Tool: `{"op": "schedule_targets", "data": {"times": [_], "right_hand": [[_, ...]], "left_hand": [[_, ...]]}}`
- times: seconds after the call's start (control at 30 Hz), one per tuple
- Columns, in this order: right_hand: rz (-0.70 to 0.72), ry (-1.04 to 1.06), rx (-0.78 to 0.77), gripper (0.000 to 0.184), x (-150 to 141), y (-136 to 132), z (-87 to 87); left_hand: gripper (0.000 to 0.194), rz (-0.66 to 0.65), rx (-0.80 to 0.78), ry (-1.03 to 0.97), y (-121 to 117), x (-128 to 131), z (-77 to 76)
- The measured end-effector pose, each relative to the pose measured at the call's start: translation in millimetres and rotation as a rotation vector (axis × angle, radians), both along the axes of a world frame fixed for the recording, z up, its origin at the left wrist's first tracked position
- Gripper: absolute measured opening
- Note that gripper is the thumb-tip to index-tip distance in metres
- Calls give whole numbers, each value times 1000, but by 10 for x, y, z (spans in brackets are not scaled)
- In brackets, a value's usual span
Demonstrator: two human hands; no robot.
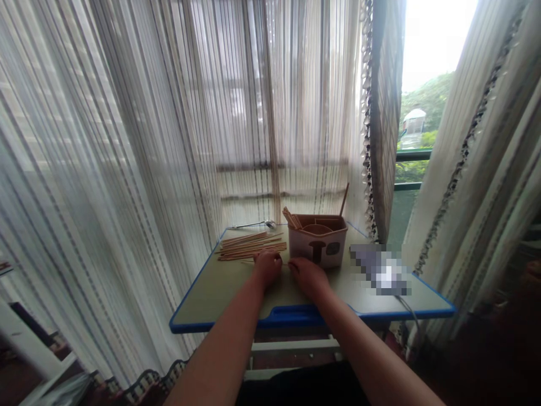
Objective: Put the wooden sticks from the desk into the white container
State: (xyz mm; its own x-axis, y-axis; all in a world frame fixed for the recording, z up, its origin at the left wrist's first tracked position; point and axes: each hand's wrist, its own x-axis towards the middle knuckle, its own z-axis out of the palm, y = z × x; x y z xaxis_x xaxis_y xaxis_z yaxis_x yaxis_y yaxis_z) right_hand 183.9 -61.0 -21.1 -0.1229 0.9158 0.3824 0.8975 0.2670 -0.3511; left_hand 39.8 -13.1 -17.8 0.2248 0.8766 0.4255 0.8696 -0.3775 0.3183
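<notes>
Several wooden chopsticks (243,249) lie in a loose pile on the left of the table. Just in front of them, my left hand (267,268) is closed around a thin chopstick (247,261), whose end sticks out to the left. The stick appears to run across the small gap to my right hand (307,276), whose fingers are pinched at its other end. Behind my right hand stands a pink utensil holder (298,248) with a bundle of chopsticks (289,218) leaning in its left side and a single stick (344,200) upright at its right.
A metal spoon (269,224) lies at the back edge of the blue-edged table (211,293). On the right is a blurred-out device (380,270) with a cable (409,307) hanging over the front edge. Sheer curtains (169,141) hang close behind the table.
</notes>
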Motion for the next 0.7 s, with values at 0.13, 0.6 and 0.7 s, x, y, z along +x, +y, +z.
{"op": "schedule_targets", "data": {"times": [0.13,0.6,0.7], "right_hand": [[0,5,29,28,-2,6,-8],[85,193,60,31,67,113,-104],[95,223,74,32,73,111,-101]], "left_hand": [[25,-13,4,4,15,-7,-9],[23,25,-1,-6,20,-9,-7],[22,33,16,-15,21,-12,-9]]}}
